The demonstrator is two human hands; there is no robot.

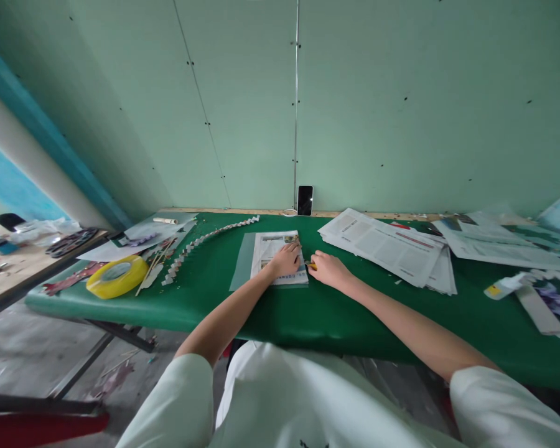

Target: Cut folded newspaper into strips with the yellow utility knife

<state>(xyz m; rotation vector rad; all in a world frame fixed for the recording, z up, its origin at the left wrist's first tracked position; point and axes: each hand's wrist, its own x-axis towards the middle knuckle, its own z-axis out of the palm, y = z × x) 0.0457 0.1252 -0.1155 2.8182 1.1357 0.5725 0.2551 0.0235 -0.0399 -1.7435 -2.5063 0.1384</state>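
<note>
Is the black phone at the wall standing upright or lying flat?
Upright. The black phone stands on its short edge at the back of the green table, leaning against the pale green wall.

Counted items on the green counter (308,317).
Two hands: left (287,260), right (329,269); one printed sheet (275,249) on one grey mat (243,261); one yellow tape roll (116,275); one phone (305,200); one folded paper chain (205,239); one newspaper stack (392,249).

Yellow tape roll (116,276), folded paper chain (200,244), newspaper stack (387,246), phone (305,200) against the wall.
</note>
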